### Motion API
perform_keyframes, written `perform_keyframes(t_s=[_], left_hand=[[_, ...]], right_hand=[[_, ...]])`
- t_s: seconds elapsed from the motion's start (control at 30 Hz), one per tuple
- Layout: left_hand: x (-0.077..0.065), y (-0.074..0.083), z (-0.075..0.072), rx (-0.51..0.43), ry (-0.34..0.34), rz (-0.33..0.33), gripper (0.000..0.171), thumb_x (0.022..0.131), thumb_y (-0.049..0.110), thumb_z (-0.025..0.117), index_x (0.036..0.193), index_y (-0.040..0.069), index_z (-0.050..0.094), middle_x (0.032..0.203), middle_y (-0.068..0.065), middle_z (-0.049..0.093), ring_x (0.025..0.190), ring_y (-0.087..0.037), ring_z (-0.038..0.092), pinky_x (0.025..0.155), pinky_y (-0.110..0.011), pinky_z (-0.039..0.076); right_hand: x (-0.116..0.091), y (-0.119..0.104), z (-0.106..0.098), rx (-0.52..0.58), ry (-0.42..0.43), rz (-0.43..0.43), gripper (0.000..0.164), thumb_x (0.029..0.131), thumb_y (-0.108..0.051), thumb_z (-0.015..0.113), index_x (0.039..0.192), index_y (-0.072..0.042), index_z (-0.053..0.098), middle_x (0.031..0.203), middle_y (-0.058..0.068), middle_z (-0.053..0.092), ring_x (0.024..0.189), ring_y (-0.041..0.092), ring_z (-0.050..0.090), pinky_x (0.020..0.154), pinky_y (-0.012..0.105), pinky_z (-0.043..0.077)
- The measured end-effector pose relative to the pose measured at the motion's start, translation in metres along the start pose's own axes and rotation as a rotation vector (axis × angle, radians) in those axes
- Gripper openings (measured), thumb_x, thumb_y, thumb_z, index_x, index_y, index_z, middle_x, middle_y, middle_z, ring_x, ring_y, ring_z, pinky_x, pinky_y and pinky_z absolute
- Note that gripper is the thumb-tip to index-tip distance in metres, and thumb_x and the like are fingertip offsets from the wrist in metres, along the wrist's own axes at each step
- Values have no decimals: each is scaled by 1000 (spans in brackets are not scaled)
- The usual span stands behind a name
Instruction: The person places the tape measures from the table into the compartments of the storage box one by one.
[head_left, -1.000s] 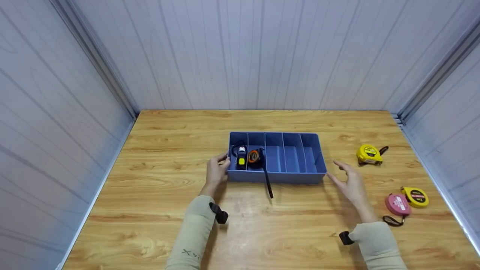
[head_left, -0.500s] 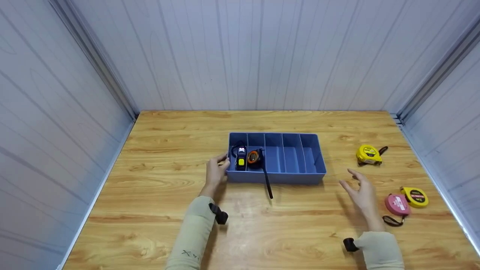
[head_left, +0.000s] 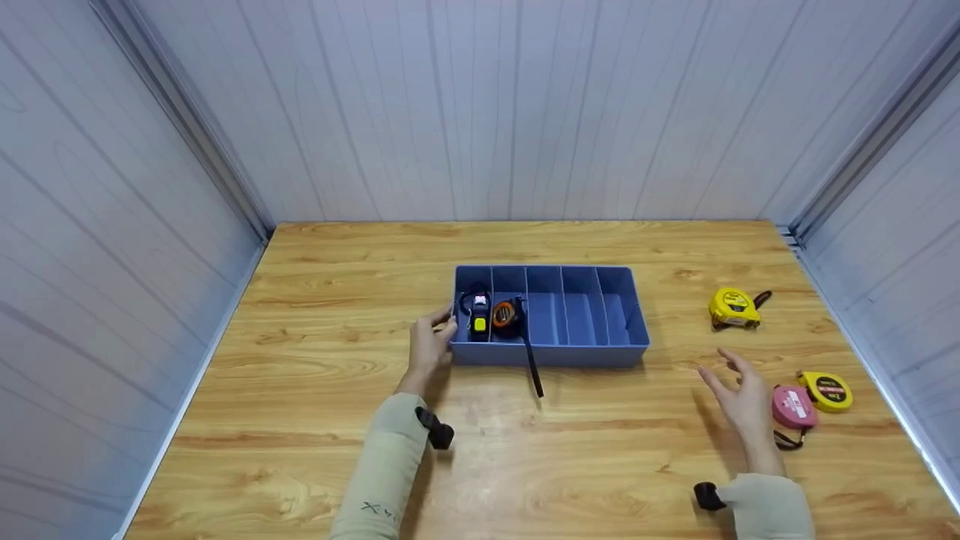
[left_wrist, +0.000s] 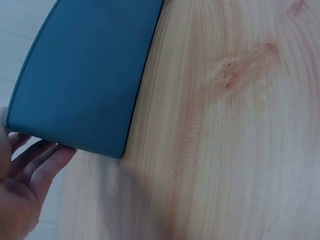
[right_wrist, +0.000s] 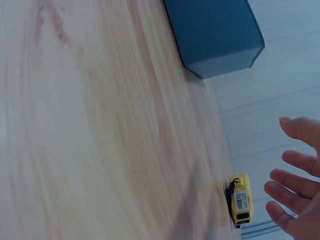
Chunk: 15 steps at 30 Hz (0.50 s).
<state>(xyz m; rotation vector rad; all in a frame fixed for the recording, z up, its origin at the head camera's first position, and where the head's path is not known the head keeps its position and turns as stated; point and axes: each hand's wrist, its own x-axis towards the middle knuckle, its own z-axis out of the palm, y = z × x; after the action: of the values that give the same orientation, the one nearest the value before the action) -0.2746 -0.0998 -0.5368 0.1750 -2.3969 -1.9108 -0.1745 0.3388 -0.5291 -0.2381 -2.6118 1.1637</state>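
Note:
My left hand touches the left end of a blue divided box. Its fingers lie fairly straight against the end wall in the left wrist view. In the leftmost compartment stands a black tape measure with a yellow button. A black and orange tape measure sits in the second, its strap hanging over the front. To the right of the box, my right hand is held above the table with fingers spread, holding nothing. Close by it are a pink tape measure and a yellow one with a black label.
Another yellow tape measure with a black strap lies farther back, right of the box; the right wrist view shows it too. All stand on a wooden table walled by pale panels at the back and sides.
My right hand has left the right end of the box and moved rightward and nearer to me, toward the pink tape measure. My left hand has stayed at the box, which has kept its place.

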Motion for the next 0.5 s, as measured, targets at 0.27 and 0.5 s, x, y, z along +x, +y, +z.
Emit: perform_keyframes(t_s=[0.27, 0.5], left_hand=[[0, 0, 1, -2, 13, 14, 33, 85, 6, 54, 117, 0, 57, 109, -17, 59, 89, -20, 57, 71, -26, 48], [0, -1, 1, 16, 19, 21, 33, 85, 6, 55, 117, 1, 57, 108, -16, 59, 87, -21, 58, 67, -25, 49]], right_hand=[[-3, 5, -13, -4, 33, 97, 53, 85, -26, 59, 127, 4, 43, 127, 27, 41, 114, 40, 36, 93, 51, 30], [-6, 19, -19, -44, 114, 157, 54, 85, -32, 58, 126, 0, 46, 123, 25, 44, 109, 36, 41, 83, 49, 36]])
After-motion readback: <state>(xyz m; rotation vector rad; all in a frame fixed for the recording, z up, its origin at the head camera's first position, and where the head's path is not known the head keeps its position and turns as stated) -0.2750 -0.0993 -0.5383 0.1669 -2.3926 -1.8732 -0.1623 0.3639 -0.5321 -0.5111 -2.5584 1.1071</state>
